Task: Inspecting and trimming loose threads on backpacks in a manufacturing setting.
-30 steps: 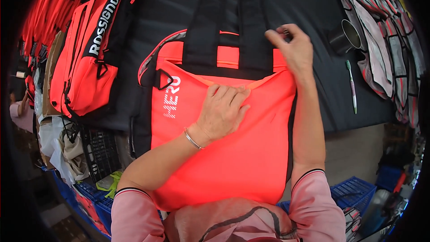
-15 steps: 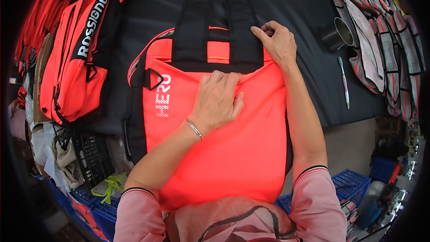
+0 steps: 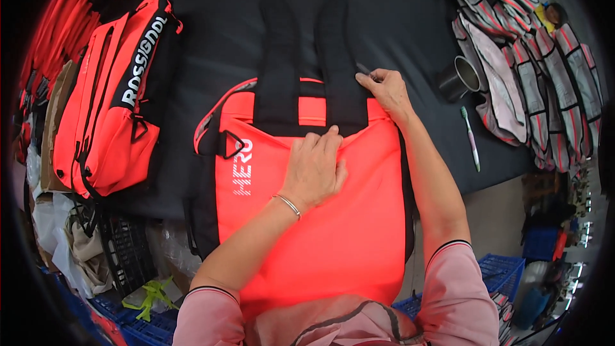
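A bright red-orange backpack [image 3: 311,237] with black sides lies in front of me, its two black shoulder straps [image 3: 278,57] stretched away from me over the black cloth. My left hand [image 3: 312,170] rests on the red panel with its fingers reaching the panel's upper edge, just below the straps. My right hand [image 3: 389,93] is at the upper right corner of the bag, beside the right strap. Its thumb and forefinger are pinched together; a small dark tip pokes out by them, too little to name. A black triangular ring [image 3: 234,144] hangs at the panel's left corner.
Another red and black bag [image 3: 112,102] stands at the left, near a heap of red pieces [image 3: 61,19]. To the right are a dark metal cup [image 3: 456,80], a toothbrush [image 3: 471,138] and piled grey straps [image 3: 564,102]. Blue crates [image 3: 503,272] sit below the table edge.
The view has shifted, so the backpack and table items appear lower. My left forefinger now reaches slightly past the panel's edge. My right hand stays by the right strap.
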`<state>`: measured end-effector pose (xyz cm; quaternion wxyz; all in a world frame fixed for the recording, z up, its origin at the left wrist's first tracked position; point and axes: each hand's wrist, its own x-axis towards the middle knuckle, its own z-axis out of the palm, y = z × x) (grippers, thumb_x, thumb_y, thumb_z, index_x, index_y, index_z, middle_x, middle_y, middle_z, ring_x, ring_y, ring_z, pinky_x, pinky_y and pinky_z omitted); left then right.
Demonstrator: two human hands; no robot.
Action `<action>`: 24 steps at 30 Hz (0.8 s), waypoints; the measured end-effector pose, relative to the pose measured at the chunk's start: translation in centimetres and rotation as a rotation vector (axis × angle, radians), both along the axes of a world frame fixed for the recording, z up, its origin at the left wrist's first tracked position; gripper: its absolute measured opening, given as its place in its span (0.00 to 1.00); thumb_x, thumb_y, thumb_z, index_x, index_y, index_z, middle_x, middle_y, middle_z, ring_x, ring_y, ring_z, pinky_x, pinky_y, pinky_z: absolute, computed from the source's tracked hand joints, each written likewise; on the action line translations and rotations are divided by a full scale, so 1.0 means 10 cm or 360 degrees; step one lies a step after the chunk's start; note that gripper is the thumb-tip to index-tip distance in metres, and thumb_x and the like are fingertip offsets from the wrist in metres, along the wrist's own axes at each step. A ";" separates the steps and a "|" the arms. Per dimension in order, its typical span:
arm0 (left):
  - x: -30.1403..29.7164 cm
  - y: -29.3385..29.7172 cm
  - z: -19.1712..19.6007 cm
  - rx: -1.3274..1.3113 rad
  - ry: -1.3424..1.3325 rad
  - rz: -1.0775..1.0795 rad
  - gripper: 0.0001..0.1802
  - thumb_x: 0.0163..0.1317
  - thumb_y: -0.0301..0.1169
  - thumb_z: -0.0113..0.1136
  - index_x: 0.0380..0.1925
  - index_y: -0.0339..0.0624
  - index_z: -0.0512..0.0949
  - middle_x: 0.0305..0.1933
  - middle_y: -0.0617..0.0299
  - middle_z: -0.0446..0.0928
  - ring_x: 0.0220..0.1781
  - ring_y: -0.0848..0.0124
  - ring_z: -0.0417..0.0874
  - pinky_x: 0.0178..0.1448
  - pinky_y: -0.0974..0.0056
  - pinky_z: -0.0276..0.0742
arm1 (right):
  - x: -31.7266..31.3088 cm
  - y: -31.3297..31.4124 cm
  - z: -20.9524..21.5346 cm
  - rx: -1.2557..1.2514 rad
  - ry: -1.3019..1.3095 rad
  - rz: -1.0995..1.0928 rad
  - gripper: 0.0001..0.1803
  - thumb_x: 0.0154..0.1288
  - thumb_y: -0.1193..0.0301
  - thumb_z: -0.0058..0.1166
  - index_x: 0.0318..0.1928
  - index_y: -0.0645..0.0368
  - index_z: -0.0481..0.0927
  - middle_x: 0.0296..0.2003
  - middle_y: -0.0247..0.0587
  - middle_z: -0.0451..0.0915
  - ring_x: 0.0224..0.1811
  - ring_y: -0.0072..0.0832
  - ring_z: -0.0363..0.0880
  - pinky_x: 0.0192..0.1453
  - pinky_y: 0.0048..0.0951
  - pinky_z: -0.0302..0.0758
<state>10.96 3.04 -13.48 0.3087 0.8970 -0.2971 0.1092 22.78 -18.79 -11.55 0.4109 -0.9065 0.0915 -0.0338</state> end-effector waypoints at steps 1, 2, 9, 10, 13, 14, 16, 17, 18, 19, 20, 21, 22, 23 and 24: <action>-0.02 0.01 -0.01 -0.0008 -0.0006 -0.0001 0.21 0.53 0.32 0.61 0.47 0.37 0.72 0.60 0.49 0.77 0.46 0.60 0.75 0.50 0.56 0.68 | 0.04 0.00 0.05 0.0056 0.0052 0.0074 0.23 0.56 0.55 0.67 0.31 0.67 0.86 0.25 0.46 0.83 0.29 0.29 0.82 0.38 0.33 0.75; -0.02 0.01 -0.02 -0.0044 -0.0068 0.0007 0.21 0.53 0.32 0.62 0.47 0.37 0.73 0.54 0.51 0.79 0.45 0.61 0.75 0.49 0.57 0.67 | 0.13 0.03 0.09 0.0050 0.0045 0.0084 0.23 0.56 0.55 0.67 0.31 0.67 0.86 0.25 0.46 0.83 0.29 0.29 0.82 0.38 0.33 0.75; -0.01 -0.01 -0.02 -0.0122 -0.0117 0.0014 0.20 0.52 0.29 0.62 0.47 0.39 0.74 0.53 0.52 0.78 0.44 0.62 0.76 0.48 0.58 0.67 | 0.56 0.18 -0.19 0.0361 0.0169 -0.0136 0.21 0.53 0.58 0.70 0.29 0.68 0.83 0.23 0.40 0.81 0.24 0.26 0.78 0.32 0.31 0.75; 0.00 -0.01 -0.02 -0.0148 -0.0161 0.0073 0.20 0.52 0.29 0.62 0.47 0.39 0.73 0.58 0.49 0.76 0.43 0.61 0.76 0.47 0.58 0.67 | 0.56 0.20 -0.19 0.0405 0.0136 -0.0119 0.21 0.52 0.59 0.70 0.29 0.68 0.83 0.23 0.39 0.81 0.25 0.25 0.78 0.32 0.30 0.75; 0.00 -0.03 -0.02 0.0064 -0.0054 0.0107 0.21 0.51 0.29 0.62 0.46 0.39 0.73 0.67 0.44 0.70 0.42 0.61 0.74 0.47 0.58 0.66 | 0.54 0.23 -0.23 0.0456 0.0076 -0.0105 0.20 0.52 0.59 0.70 0.30 0.66 0.84 0.22 0.38 0.80 0.25 0.24 0.78 0.32 0.30 0.75; 0.00 -0.04 -0.03 0.0147 -0.0071 0.0104 0.21 0.51 0.30 0.62 0.46 0.39 0.73 0.67 0.44 0.70 0.42 0.61 0.74 0.47 0.58 0.66 | 0.54 0.22 -0.25 0.0456 0.0033 -0.0096 0.20 0.52 0.59 0.70 0.30 0.66 0.84 0.22 0.38 0.80 0.25 0.24 0.78 0.32 0.30 0.75; -0.01 -0.07 -0.03 0.0155 -0.0075 0.0114 0.21 0.51 0.30 0.62 0.46 0.39 0.73 0.63 0.46 0.73 0.42 0.62 0.74 0.47 0.58 0.66 | 0.53 0.21 -0.27 0.0482 0.0034 -0.0111 0.20 0.52 0.59 0.70 0.30 0.66 0.84 0.22 0.38 0.80 0.25 0.24 0.78 0.33 0.30 0.75; -0.02 -0.08 -0.03 0.0159 -0.0087 0.0138 0.21 0.51 0.30 0.63 0.46 0.39 0.73 0.58 0.49 0.77 0.42 0.63 0.74 0.47 0.58 0.66 | 0.52 0.21 -0.28 0.0504 0.0028 -0.0111 0.21 0.52 0.58 0.70 0.31 0.66 0.84 0.23 0.39 0.80 0.25 0.24 0.78 0.33 0.30 0.75; -0.03 -0.08 -0.05 0.0164 -0.0080 0.0132 0.21 0.51 0.30 0.63 0.46 0.39 0.73 0.58 0.49 0.77 0.42 0.63 0.74 0.47 0.58 0.66 | 0.51 0.20 -0.28 0.0508 0.0034 -0.0117 0.21 0.52 0.58 0.70 0.31 0.66 0.84 0.23 0.39 0.80 0.25 0.24 0.78 0.33 0.30 0.75; -0.06 -0.07 -0.07 0.0141 -0.0113 0.0115 0.21 0.51 0.30 0.63 0.47 0.38 0.74 0.52 0.52 0.78 0.42 0.63 0.74 0.47 0.58 0.66 | 0.50 0.20 -0.28 0.0472 0.0026 -0.0118 0.21 0.52 0.58 0.70 0.31 0.67 0.84 0.23 0.39 0.81 0.25 0.25 0.79 0.33 0.29 0.75; -0.07 -0.07 -0.08 0.0117 -0.0147 0.0099 0.21 0.52 0.30 0.63 0.48 0.38 0.74 0.45 0.56 0.80 0.42 0.63 0.74 0.47 0.58 0.66 | 0.50 0.20 -0.27 0.0436 0.0018 -0.0118 0.21 0.52 0.58 0.70 0.32 0.67 0.84 0.23 0.39 0.81 0.26 0.25 0.79 0.33 0.29 0.75; -0.07 -0.07 -0.08 0.0123 -0.0142 0.0097 0.21 0.52 0.30 0.63 0.48 0.38 0.74 0.45 0.56 0.80 0.42 0.63 0.74 0.47 0.58 0.66 | 0.49 0.20 -0.26 0.0442 0.0022 -0.0121 0.21 0.52 0.58 0.70 0.32 0.67 0.84 0.23 0.39 0.81 0.26 0.25 0.79 0.33 0.29 0.75; -0.08 -0.06 -0.06 0.0110 -0.0159 0.0100 0.23 0.52 0.30 0.63 0.49 0.37 0.74 0.41 0.58 0.79 0.42 0.63 0.74 0.48 0.58 0.66 | 0.48 0.20 -0.25 0.0438 0.0011 -0.0107 0.22 0.52 0.57 0.70 0.33 0.67 0.84 0.23 0.39 0.81 0.26 0.25 0.80 0.34 0.29 0.76; -0.08 -0.06 -0.05 0.0096 -0.0178 0.0103 0.24 0.52 0.30 0.63 0.51 0.37 0.75 0.37 0.60 0.78 0.43 0.63 0.74 0.48 0.58 0.66 | 0.47 0.20 -0.23 0.0433 -0.0002 -0.0093 0.22 0.52 0.57 0.70 0.33 0.67 0.85 0.24 0.39 0.81 0.27 0.26 0.80 0.35 0.29 0.76; -0.08 -0.05 -0.05 0.0099 -0.0174 0.0098 0.24 0.52 0.30 0.63 0.51 0.37 0.75 0.37 0.60 0.78 0.43 0.63 0.74 0.48 0.58 0.66 | 0.46 0.21 -0.22 0.0436 0.0001 -0.0098 0.22 0.52 0.57 0.70 0.33 0.67 0.85 0.24 0.39 0.81 0.27 0.26 0.80 0.35 0.29 0.76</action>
